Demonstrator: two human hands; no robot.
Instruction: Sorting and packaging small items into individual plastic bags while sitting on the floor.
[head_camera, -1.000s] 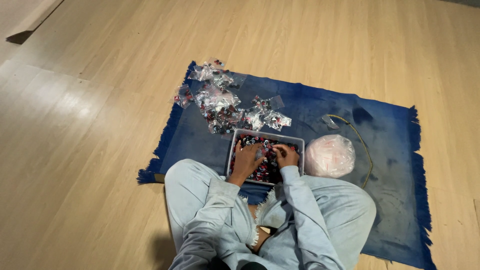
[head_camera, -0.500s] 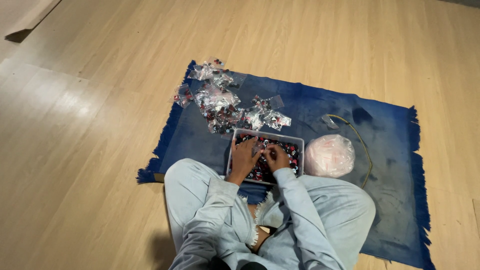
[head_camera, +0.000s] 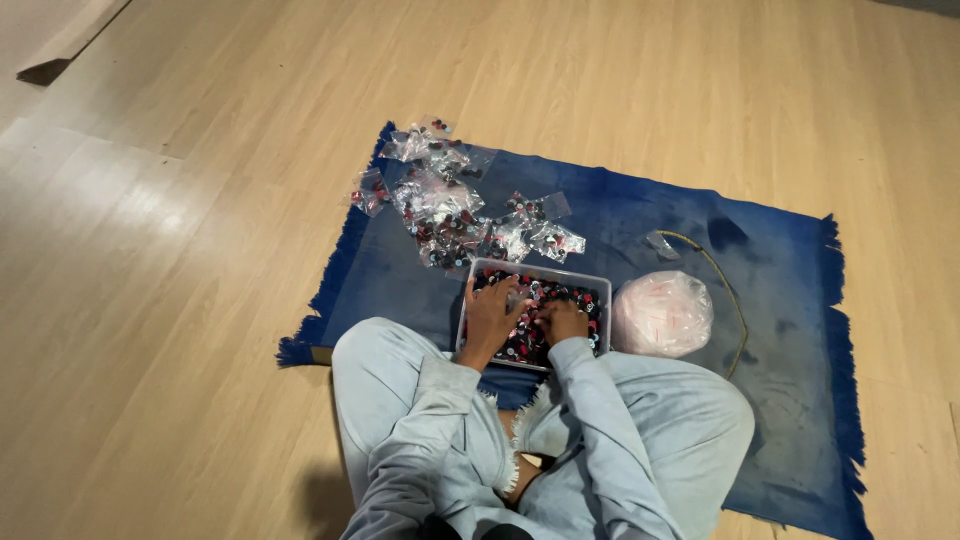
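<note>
Clear rectangular plastic tray (head_camera: 597, 283) on the blue rug, full of small red and black pieces (head_camera: 532, 340), lying flat, at 12 o'clock of the knees

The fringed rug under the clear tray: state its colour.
Dark blue rug, seen in the head view.

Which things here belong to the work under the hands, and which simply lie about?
In hand:
left hand and right hand, both in the clear box of small red and black pieces

Lying about:
pile of small clear bags
pink-white bag bundle
thin cord
blue rug
</note>
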